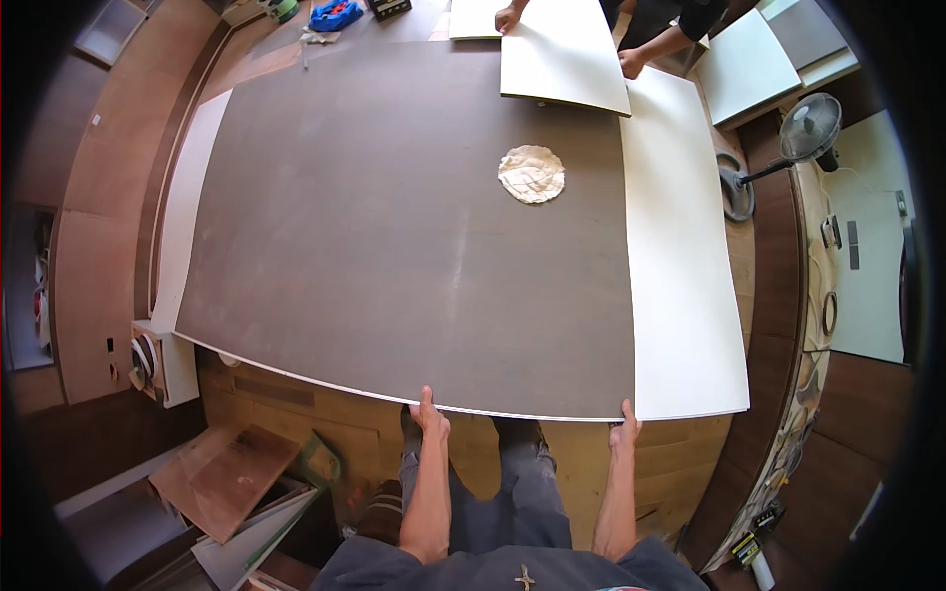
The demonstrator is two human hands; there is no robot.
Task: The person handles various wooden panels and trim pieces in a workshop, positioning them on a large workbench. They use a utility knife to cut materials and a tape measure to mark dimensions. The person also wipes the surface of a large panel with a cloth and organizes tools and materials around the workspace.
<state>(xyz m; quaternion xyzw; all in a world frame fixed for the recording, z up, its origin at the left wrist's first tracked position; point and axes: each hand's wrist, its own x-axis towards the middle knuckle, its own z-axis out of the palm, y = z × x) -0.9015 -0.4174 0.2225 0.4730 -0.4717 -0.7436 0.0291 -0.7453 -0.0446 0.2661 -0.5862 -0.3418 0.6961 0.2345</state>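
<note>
A large grey-brown sheet (394,227) lies flat over a white board (685,266), which shows as strips along its right and left sides. My left hand (430,414) is closed on the near edge of the sheet, thumb on top and fingers hidden underneath. At the near right corner of the sheet, my right hand (625,428) grips the same edge, its thumb also on top. A round, wrinkled cream cloth pad (532,174) rests on the sheet's right half. I cannot tell whether my fingers also reach under the white board.
Across the table a co-worker's hands (632,63) hold a white panel (562,54) over the sheet's far right corner. To the right stands a fan (810,126). Wood offcuts (225,478) are stacked low at the left. A blue bag (336,15) lies at the far left.
</note>
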